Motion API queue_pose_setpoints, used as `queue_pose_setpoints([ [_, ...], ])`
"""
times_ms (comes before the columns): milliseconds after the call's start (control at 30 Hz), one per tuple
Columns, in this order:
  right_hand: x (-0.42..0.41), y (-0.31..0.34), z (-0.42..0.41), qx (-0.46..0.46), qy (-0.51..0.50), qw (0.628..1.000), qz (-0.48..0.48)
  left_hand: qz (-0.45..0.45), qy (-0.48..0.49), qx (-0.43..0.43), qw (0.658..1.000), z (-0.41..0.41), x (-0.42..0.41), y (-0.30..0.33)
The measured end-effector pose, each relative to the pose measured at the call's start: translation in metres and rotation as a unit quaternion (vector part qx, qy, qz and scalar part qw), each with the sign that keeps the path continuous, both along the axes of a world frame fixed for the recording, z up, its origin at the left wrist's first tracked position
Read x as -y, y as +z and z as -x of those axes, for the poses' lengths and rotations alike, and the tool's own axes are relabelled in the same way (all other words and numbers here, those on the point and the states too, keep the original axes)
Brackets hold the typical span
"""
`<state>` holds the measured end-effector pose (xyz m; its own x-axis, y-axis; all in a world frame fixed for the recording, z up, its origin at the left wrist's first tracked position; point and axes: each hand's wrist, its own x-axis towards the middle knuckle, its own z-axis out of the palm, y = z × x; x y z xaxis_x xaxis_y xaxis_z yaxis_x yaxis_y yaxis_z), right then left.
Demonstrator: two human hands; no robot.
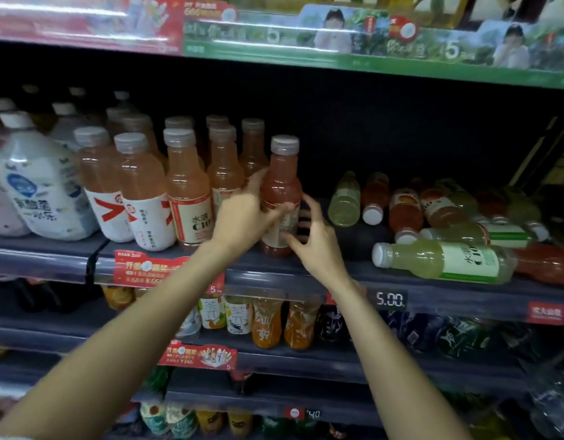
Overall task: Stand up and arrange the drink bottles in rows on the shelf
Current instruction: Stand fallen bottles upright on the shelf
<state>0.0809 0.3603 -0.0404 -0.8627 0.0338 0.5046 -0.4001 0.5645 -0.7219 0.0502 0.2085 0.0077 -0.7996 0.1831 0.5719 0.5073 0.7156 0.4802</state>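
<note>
Two bare forearms reach up from the lower edge toward the middle shelf [306, 274]. Left hand [242, 214] rests against the left side of an upright red-orange bottle [282, 195], its fingers stretched along the bottle's body and the thumb laid across the label. Right hand [312, 233] sits at the bottle's right side with fingers spread wide and loosely bent; fingertips touch the lower label, but whether they truly grip cannot be told. That bottle stands at the shelf's front edge, just right of a standing group of pale orange bottles [191, 185] lined up in rows. Farther left stand fat white-labelled bottles [42, 192]. To the right, well apart from the hands, several bottles lie on their sides in a loose heap, among them a pale green bottle [442, 260] lying along the shelf's front edge with its white cap pointing left. A price tag reading 5.00 [390, 300] sits on the shelf rail below.
</note>
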Motion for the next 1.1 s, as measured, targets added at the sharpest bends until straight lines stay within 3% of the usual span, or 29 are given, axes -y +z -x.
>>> queue_pose_setpoints([
  [200, 0.023, -0.004, 0.011, -0.081, -0.012, 0.995, -0.054, -0.051, 0.005, -0.142, 0.989, -0.005, 0.023, -0.039],
  [367, 0.034, -0.003, 0.014, -0.125, -0.044, 0.987, -0.091, 0.042, 0.011, -0.204, 0.978, 0.005, 0.035, -0.038],
  [634, 0.009, -0.002, 0.028, -0.06, 0.003, 0.988, -0.141, 0.13, 0.004, -0.167, 0.977, 0.009, 0.029, -0.019],
  [901, 0.002, 0.013, 0.017, 0.017, 0.06, 0.986, -0.152, 0.089, 0.025, -0.16, 0.983, -0.003, 0.021, -0.019],
  [1001, -0.023, 0.019, -0.006, -0.016, 0.038, 0.975, -0.22, 0.091, 0.027, -0.217, 0.972, -0.017, -0.001, -0.016],
  [1101, -0.064, 0.024, -0.039, -0.058, 0.011, 0.968, -0.244, 0.135, -0.072, -0.218, 0.964, -0.027, -0.029, -0.008],
])
